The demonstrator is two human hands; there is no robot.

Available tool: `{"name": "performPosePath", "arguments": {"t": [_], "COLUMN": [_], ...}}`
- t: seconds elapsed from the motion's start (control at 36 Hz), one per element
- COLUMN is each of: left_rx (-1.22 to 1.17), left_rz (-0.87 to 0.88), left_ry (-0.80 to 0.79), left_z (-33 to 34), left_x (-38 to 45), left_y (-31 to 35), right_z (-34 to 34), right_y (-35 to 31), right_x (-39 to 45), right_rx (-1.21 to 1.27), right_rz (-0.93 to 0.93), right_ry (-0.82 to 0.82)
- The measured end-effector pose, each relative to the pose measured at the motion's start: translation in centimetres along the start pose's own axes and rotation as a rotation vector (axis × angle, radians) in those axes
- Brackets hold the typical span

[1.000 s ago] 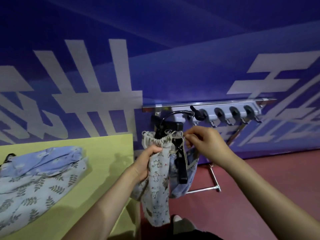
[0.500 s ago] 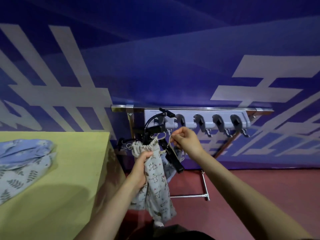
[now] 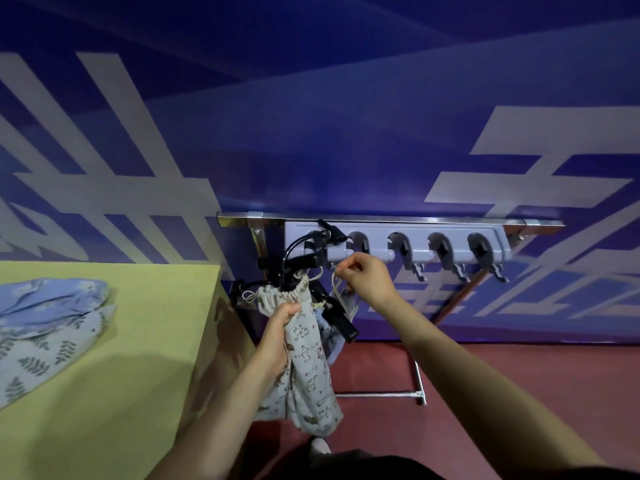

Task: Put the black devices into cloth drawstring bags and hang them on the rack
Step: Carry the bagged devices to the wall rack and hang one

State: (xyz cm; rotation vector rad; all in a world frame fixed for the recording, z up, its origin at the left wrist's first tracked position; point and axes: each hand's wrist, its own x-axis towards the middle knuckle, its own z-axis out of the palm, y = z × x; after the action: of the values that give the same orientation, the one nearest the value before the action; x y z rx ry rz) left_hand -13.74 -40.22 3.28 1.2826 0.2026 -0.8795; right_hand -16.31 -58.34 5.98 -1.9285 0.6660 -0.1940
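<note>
My left hand grips the cartoon-print bag just under its gathered neck, below the rack's left end, taking the weight. The black device pokes out of the bag's top. My right hand pinches the drawstring beside the leftmost hook, probably to loop it on. Spare bags lie on the desk, left of the rack.

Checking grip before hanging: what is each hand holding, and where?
Left hand grips the cloth bag below its gathered neck; right hand pinches its drawstring.
</note>
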Motion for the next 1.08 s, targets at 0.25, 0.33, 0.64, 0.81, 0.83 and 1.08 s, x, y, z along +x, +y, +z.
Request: {"name": "performPosePath", "arguments": {"t": [0.25, 0.33, 0.64, 0.81, 0.83, 1.08], "left_rx": [-0.061, -0.026, 0.036, 0.131, 0.131, 0.129], "left_rz": [0.033, 0.028, 0.015, 0.053, 0.056, 0.109], "left_ry": [0.045, 0.048, -0.028, -0.003, -0.008, 0.018], "left_z": [-0.5, -0.4, -0.8, -0.6, -0.5, -0.4], "left_x": [0.3, 0.5, -0.2, -0.9, -1.1, -2.3], "left_y": [0.5, 0.3, 0.8, 0.9, 0.9, 1.0], "right_z": [0.4, 0.4, 1.0, 2.0, 2.0, 2.1], "right_y": [-1.6, -1.0, 1.8, 2.4, 2.5, 2.0], "right_x": [1.7, 1.6, 0.3, -0.5, -0.6, -1.5], "right_rx": [0.035, -0.02, 0.023, 0.129, 0.144, 0.018], "right_rz": [-0.063, -0.097, -0.055, 0.004, 0.014, 0.05], "right_ry": [-0.068, -0.07, 0.023, 0.102, 0.117, 0.165]}}
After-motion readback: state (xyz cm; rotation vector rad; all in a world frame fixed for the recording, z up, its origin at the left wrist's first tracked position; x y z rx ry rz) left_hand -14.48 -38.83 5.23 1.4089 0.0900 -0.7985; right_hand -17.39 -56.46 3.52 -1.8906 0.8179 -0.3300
